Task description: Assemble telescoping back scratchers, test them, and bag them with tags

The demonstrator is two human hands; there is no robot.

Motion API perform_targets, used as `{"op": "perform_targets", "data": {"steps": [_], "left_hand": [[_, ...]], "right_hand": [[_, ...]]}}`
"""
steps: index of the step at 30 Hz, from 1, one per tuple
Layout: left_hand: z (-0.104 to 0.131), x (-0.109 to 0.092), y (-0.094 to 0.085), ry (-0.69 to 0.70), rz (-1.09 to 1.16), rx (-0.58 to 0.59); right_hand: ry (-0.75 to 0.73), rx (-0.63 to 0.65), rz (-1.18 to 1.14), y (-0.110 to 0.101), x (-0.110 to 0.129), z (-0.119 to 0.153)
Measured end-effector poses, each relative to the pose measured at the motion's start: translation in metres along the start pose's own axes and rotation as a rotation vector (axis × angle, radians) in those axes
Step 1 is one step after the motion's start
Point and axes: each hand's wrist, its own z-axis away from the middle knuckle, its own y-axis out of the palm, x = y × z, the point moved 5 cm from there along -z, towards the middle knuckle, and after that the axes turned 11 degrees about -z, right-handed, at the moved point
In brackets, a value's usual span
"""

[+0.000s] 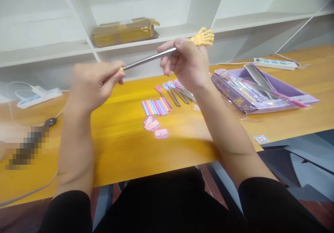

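A metal rod [148, 58] with a yellow hand-shaped end [203, 37] is held up across the view, above the table. My left hand [95, 83] pinches its yellow tip at the left end. Thumb and fingers of my right hand [189, 60] close round the rod near the yellow hand shape. Below, on the table, lie several similar rods [175, 95] with pink and blue hand-shaped ends, partly behind my right forearm. A row of pink, blue, purple and yellow tubes [156, 107] lies beside them, with small pink cards [161, 133] nearer to me.
On the right of the wooden table [125, 156] is an open purple box [284, 81] holding plastic-wrapped items. Power strips [276, 63] lie at right and left, with cables. A taped cardboard package [125, 32] sits on the white shelf behind.
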Motion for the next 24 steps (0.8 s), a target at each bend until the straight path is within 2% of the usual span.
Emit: {"op": "perform_targets", "data": {"steps": [5,9,12,15,18,21,24], "left_hand": [[0.0,0.003,0.003,0.01,0.018,0.011],[0.001,0.008,-0.001,0.029,0.018,-0.004],[0.001,0.016,-0.001,0.01,0.008,0.013],[0.002,0.027,0.007,0.0,0.026,0.039],[0.002,0.034,0.023,0.002,0.069,0.108],[0.002,0.033,0.039,0.002,0.101,0.182],[0.002,0.027,0.048,0.012,0.128,0.189]], "right_hand": [[0.006,0.019,-0.051,0.004,-0.012,-0.005],[0.131,0.122,-0.052,-0.003,-0.017,-0.009],[0.253,0.219,-0.085,-0.018,-0.02,-0.015],[0.308,0.18,-0.069,-0.042,-0.023,-0.026],[0.253,0.102,0.041,-0.058,-0.026,-0.032],[0.181,0.083,0.153,-0.06,-0.032,-0.033],[0.077,0.016,0.276,-0.061,-0.034,-0.034]]}}
